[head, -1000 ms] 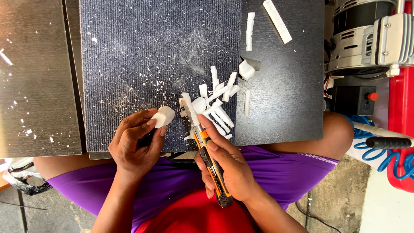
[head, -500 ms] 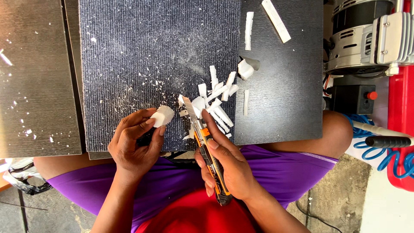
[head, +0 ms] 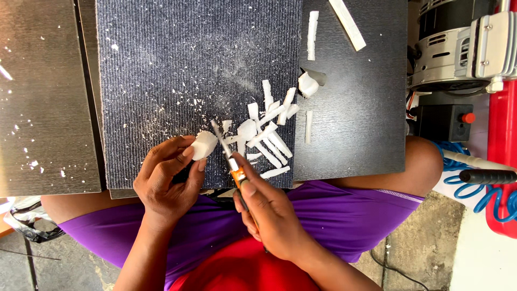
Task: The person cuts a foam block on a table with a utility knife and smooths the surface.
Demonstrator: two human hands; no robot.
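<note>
The left hand (head: 167, 180) is pinching a small white block (head: 204, 144) between thumb and fingertips, its grip clenched on the piece, just above the near edge of a dark ribbed mat (head: 177, 64) that is lying on dark boards (head: 355, 108) across the person's lap. The right hand (head: 269, 215) is grasping an orange utility knife (head: 237, 175) by the handle, grip closed around it, and the blade is pointing toward eleven o'clock, its tip sitting just beside the block at the block's three o'clock. White shavings (head: 269, 134) are lying heaped at two o'clock from the knife, with fine crumbs scattered over the mat, and longer white strips (head: 312, 27) are resting at the far edge toward one o'clock. A grey machine (head: 458, 48) and a blue coiled hose (head: 495, 199) are sitting well off at three o'clock. The block looks light, soft enough to carve and crumbly, so pinching it by its broad sides, fingers behind the blade's path, seems the safest hold; squeezing hard could likely snap it.
</note>
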